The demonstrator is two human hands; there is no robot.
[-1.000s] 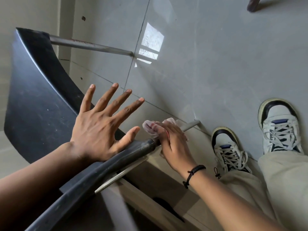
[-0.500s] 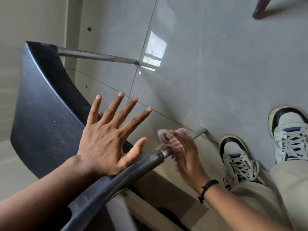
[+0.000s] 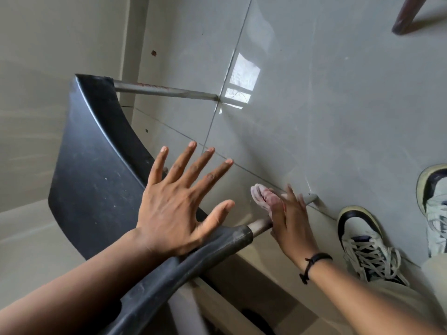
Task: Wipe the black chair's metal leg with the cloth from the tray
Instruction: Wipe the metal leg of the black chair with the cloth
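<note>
The black chair [image 3: 96, 180] fills the left side, its seat edge running down to the bottom. My left hand [image 3: 176, 201] rests its palm on that black edge with fingers spread wide, holding nothing. A metal leg [image 3: 260, 224] comes out of the black sleeve near the middle and reaches the floor at its tip [image 3: 312, 197]. My right hand [image 3: 287, 218] is wrapped around this leg with the pinkish-white cloth [image 3: 260, 197] bunched under its fingers. A second metal leg [image 3: 167, 91] runs across the top of the chair. The tray is not in view.
Grey glossy floor tiles [image 3: 326, 117] lie beyond the chair. My two sneakers [image 3: 362, 240] stand at the right by the near leg's tip. A dark wooden furniture leg [image 3: 408, 15] shows at the top right. A pale wall [image 3: 36, 93] is at left.
My right hand with the cloth has slid along the near leg, away from the black sleeve, so bare metal now shows there. My left hand stays spread on the chair. The camera view has shifted.
</note>
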